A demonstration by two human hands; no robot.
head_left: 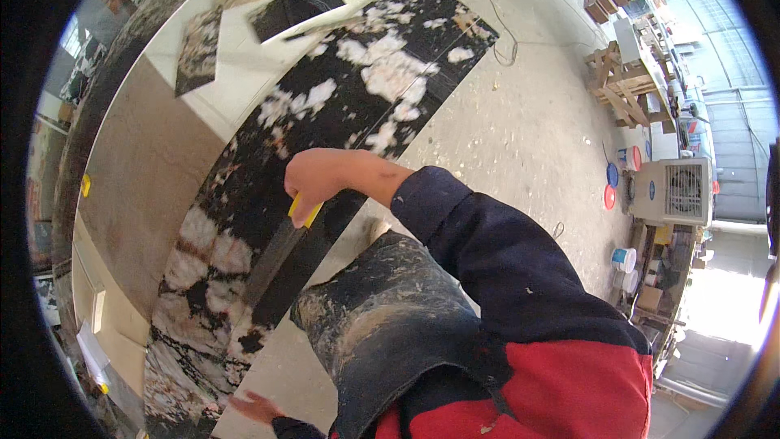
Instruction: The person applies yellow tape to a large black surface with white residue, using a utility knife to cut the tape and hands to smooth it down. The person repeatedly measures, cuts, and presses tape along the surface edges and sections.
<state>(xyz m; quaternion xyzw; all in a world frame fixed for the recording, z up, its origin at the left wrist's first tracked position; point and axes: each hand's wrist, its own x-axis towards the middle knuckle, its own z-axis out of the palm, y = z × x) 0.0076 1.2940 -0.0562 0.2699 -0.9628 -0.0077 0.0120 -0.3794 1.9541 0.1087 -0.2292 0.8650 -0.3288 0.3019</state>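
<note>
A long black-and-white veined stone slab [236, 146] runs diagonally in front of me. Over its near half, my right hand [313, 179] is closed on the yellow end of a flat tool with a long grey strip [276, 264]. That strip angles down and left across the slab; its exact kind is hard to make out. Low in the picture, my left hand [256, 406] is beside the slab's near edge, fingers outstretched and slightly blurred, holding nothing. A thin straight line crosses the slab's dark surface beyond my right hand.
Beyond the slab, a white surface carries a black stone piece [296, 10], a veined offcut [197, 53] and a brown panel [150, 187]. On the right stand wooden racks [621, 85], a fan unit [673, 189] and buckets [624, 259]. A cable [505, 49] lies on the floor.
</note>
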